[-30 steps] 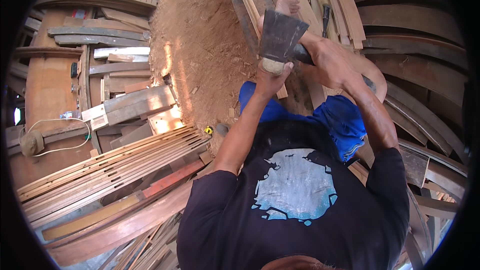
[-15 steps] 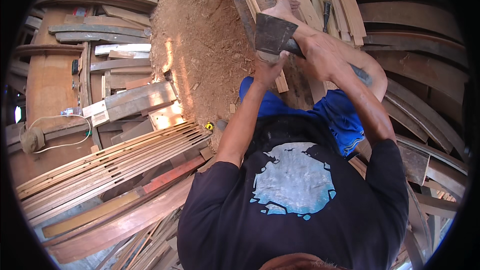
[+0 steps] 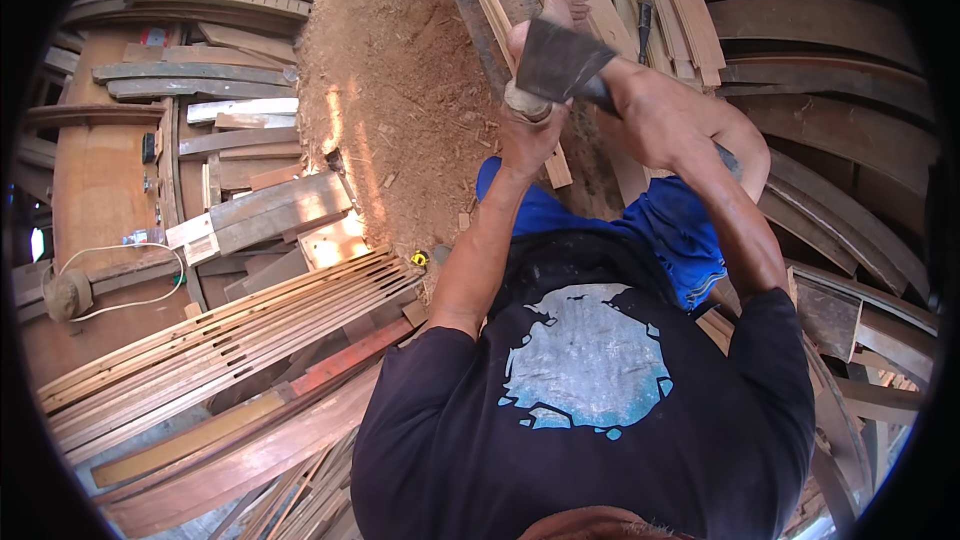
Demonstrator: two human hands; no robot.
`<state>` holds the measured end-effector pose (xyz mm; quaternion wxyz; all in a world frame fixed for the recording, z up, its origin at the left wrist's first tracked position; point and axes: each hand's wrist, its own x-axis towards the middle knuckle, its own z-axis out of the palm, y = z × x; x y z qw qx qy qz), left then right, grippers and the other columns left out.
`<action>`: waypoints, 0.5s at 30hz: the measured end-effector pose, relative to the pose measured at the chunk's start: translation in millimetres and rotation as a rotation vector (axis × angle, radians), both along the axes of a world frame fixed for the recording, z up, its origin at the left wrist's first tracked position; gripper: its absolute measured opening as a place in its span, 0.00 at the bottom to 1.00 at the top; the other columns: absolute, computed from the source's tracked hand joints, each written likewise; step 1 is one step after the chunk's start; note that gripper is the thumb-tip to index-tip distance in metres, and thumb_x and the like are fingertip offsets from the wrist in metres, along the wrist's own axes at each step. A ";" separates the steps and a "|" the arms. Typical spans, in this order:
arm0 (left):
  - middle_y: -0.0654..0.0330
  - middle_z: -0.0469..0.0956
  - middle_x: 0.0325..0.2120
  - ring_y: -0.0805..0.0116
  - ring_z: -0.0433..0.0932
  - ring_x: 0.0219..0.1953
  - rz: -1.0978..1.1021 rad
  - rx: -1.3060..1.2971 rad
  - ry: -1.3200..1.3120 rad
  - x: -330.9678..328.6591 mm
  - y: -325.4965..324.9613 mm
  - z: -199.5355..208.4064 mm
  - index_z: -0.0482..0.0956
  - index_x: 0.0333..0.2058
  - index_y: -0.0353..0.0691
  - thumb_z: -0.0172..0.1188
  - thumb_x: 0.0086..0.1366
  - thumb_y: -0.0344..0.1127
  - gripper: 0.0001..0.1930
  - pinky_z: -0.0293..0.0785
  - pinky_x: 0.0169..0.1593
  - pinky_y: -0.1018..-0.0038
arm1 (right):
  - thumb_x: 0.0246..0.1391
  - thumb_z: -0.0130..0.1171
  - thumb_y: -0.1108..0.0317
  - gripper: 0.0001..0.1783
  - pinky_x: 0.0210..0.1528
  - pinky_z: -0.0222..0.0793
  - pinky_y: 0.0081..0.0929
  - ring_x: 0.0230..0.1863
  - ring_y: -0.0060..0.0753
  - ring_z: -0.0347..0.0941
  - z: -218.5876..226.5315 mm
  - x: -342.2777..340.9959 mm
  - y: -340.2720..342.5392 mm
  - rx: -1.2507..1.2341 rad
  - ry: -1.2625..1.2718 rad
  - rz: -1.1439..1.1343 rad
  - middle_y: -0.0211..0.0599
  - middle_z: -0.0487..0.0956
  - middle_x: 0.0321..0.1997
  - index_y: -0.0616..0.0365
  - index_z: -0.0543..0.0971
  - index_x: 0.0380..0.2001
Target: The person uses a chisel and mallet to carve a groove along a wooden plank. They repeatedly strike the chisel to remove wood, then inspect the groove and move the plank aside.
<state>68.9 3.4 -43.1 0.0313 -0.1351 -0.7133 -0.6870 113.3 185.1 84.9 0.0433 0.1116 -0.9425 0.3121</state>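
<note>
My right hand point(image 3: 655, 125) is closed round the handle of a broad-bladed hatchet, its wide dark blade point(image 3: 560, 60) pointing up and left above my bent shin. The grey end of the handle shows beyond my right wrist, by the knee. In my left hand point(image 3: 530, 145) is a small pale rounded block point(image 3: 526, 103), held with curled fingers at the blade's lower left edge. Whether the block touches the blade I cannot tell. My bare foot point(image 3: 568, 8) lies just behind the blade, partly covered by it.
Long planks point(image 3: 680, 10) lie ahead on the right, with a dark-handled tool point(image 3: 644, 25) on them. Curved boards are stacked at the far right. Slatted wooden strips point(image 3: 230, 330) and a yellow tape measure point(image 3: 419, 258) are at left. Wood shavings cover the ground point(image 3: 400, 70).
The blade has shifted a little right and tilted. My left hand has turned slightly, and the pale block now shows more plainly below the blade.
</note>
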 end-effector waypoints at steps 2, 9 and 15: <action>0.66 0.78 0.26 0.77 0.76 0.29 0.006 -0.055 0.209 5.3 6.8 -11.4 0.79 0.37 0.35 0.71 0.60 0.30 0.10 0.76 0.36 0.73 | 0.51 0.64 0.71 0.19 0.48 0.73 0.39 0.42 0.55 0.79 -19.8 2.5 5.4 0.055 -0.126 -0.003 0.54 0.82 0.38 0.63 0.79 0.48; 0.69 0.74 0.26 0.76 0.72 0.27 -0.218 0.173 -0.051 -0.4 -14.6 -13.4 0.74 0.35 0.38 0.70 0.60 0.27 0.11 0.73 0.33 0.74 | 0.49 0.66 0.72 0.17 0.40 0.75 0.42 0.39 0.55 0.81 53.6 6.4 -11.5 -0.407 0.055 -0.061 0.54 0.82 0.35 0.59 0.81 0.45; 0.66 0.75 0.29 0.76 0.75 0.32 -0.138 -0.094 0.084 7.7 -9.0 -11.9 0.74 0.35 0.38 0.71 0.59 0.28 0.12 0.74 0.39 0.76 | 0.49 0.68 0.68 0.18 0.38 0.74 0.43 0.34 0.54 0.80 6.9 4.7 2.3 0.051 0.075 0.041 0.54 0.81 0.31 0.65 0.80 0.43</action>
